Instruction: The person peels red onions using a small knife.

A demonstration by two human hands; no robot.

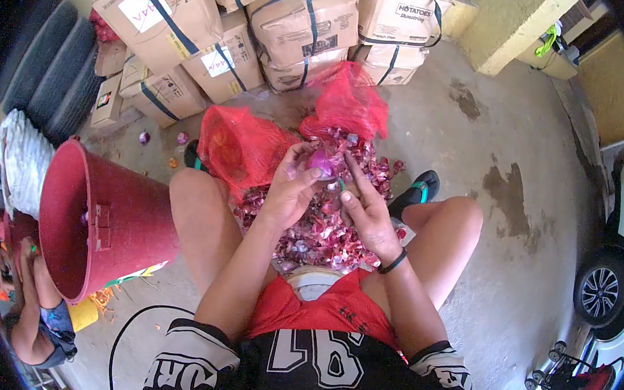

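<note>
Purple onion (320, 162) sat at 12 o'clock over the lap, left hand (288, 187) closed round it. Right hand (371, 218) had thumb and fingers together on a small green item (341, 185), likely a tool handle; couldn't make out a blade. Main risk, my read: if bladed, a slip on smooth skin could've nicked the left fingers, tips being close to it. Second: loose grip, onion dropped and lost among the loose skins (324, 232) between the legs. Around: red mesh sacks (239, 149) (352, 99) at 11 and 12, against the skins; cartons (303, 26) stacked behind. Maroon tub (131, 217) at 10, close by the left knee, blocked reach that way. Black cable (126, 327) looped at 8, snag hazard. Co-worker (35, 312) at 9, beyond the tub. Car wheel (600, 286) at 3, well apart.
</note>
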